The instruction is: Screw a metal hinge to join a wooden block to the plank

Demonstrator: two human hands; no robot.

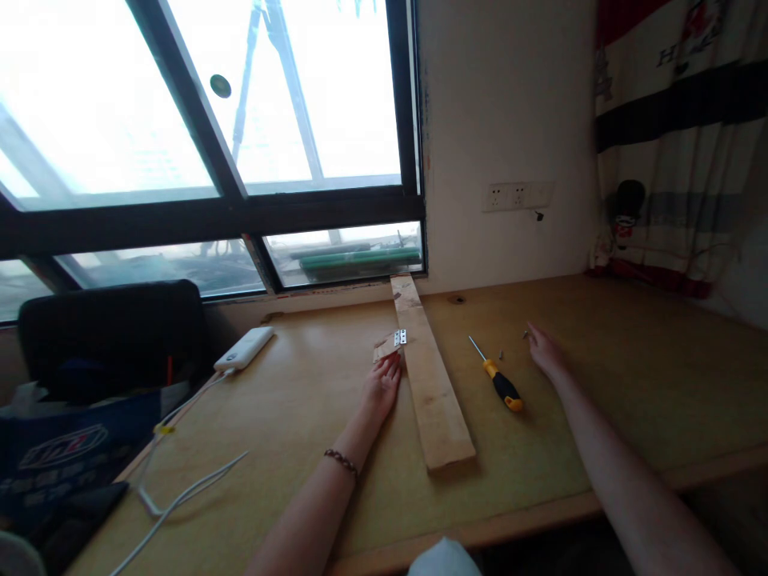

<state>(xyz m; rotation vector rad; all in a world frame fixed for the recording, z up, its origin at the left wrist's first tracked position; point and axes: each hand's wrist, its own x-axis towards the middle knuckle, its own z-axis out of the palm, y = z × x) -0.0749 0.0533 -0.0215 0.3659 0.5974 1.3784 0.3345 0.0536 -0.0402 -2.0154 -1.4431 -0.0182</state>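
Note:
My left hand (382,388) grips the near edge of a small wooden block (384,349) with its fingertips. A silver hinge (400,338) lies across the block and the edge of a long wooden board (433,382). Out to the right, my right hand (545,352) has its fingers drawn together at a small screw (526,334), low over the table. Between the board and that hand rests a screwdriver (502,384) with a yellow and black handle, its shaft pointing away to the left. A second screw (501,354) lies beside it.
A white power bank (245,349) with a white cable (195,488) occupies the table's left side. Beyond that edge are a black chair (108,320) and a blue bag (66,456). The window (300,120) and a wall socket (517,196) are behind the table (648,384).

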